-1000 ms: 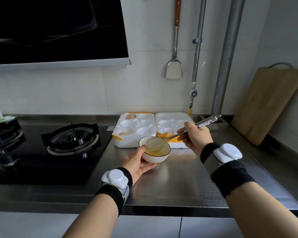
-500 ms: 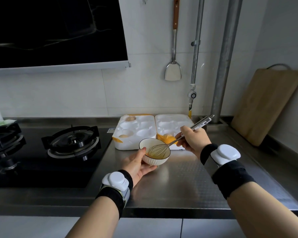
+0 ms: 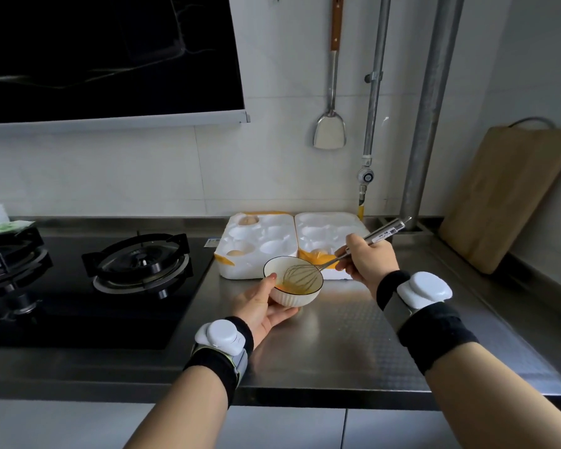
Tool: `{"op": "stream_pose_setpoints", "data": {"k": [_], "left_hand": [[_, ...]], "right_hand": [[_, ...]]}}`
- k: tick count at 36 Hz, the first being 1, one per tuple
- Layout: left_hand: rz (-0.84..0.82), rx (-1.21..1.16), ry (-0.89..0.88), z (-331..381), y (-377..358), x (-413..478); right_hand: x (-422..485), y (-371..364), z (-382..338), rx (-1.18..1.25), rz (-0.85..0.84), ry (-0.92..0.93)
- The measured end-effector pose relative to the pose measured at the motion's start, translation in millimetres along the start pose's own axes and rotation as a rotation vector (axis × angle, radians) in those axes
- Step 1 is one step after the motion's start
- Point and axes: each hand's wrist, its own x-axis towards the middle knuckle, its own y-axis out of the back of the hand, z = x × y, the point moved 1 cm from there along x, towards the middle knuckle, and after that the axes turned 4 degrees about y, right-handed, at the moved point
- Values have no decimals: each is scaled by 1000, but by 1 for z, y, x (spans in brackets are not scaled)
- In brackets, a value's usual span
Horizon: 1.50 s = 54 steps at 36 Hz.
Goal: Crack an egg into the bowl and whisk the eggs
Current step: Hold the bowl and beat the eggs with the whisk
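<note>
On the steel counter [image 3: 337, 345], before the egg tray [image 3: 240, 270]: bowl [image 3: 292, 298], contents under whisking.
Cracking is judged done: yellow beaten egg [image 3: 289, 288] is seen in the bowl, and no shell is held. The bowl is cupped at its near side by the left hand [image 3: 259, 307], thumb at the rim. The whisk [image 3: 300, 275] is gripped by its handle in the right hand [image 3: 366, 264], wires sunk in the egg. Whisking is judged under way; evenness cannot be told. Whole eggs [image 3: 235, 253] lie in the tray.
</note>
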Motion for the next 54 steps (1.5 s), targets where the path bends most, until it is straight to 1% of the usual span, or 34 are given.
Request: {"op": "stream_pose_setpoints", "data": {"k": [2,4,6,8,11,14,16,18,21,24,26,28,31,34,36,38,41,43,45,48,52,54], "left_hand": [[-3,4,3,0,0,0],[-6,-3,2,0,0,0],[0,-9,1,-1,0,0],[5,6,-1,0,-1,0],[3,5,-1,0,-2,-1],[5,-8,0,0,-1,-1],[-3,6,0,0,-1,0],[-7,-1,-2,0,-1,0],[-4,-4,-4,0,-1,1],[-14,-5,0,0,-1,1],[-4,-17,-1,0,0,1],[-6,-9,-4,0,0,2],[-23,-22,-2,0,1,2],[-9,-18,-3,0,1,2],[-4,-4,-5,0,-1,1],[0,-5,-4,0,-2,0],[8,-7,-1,0,-1,-1],[1,4,-2,0,-1,-1],[-2,-6,-3,0,-1,-1],[-8,-5,-3,0,-1,-1],[1,-11,-8,0,-1,0],[4,-12,-10,0,-1,0]], "right_hand": [[-1,0,1,0,-18,-11],[-1,1,1,47,7,-11],[-1,2,0,21,18,-8],[-1,1,-1,-1,-16,-17],[0,1,-2,79,1,-22],[-1,1,-3,7,-23,-27],[-1,1,-4,40,-35,-45],[1,1,-5,79,2,-37],[0,1,-6,-1,-27,-41],[2,3,-5,66,-10,-44],[2,4,-5,29,-1,-36],[1,4,-6,-1,-32,-36],[3,4,-7,77,1,-21],[2,4,-8,-13,-27,-18],[2,2,-7,9,-42,-39],[4,3,-7,63,-2,-37],[3,3,-6,-9,-22,-39],[2,3,-5,27,-44,-52],[3,5,-5,67,-13,-43],[1,5,-4,-1,-22,-38],[3,5,-4,49,5,-31],[3,5,-4,2,-5,-25]]}}
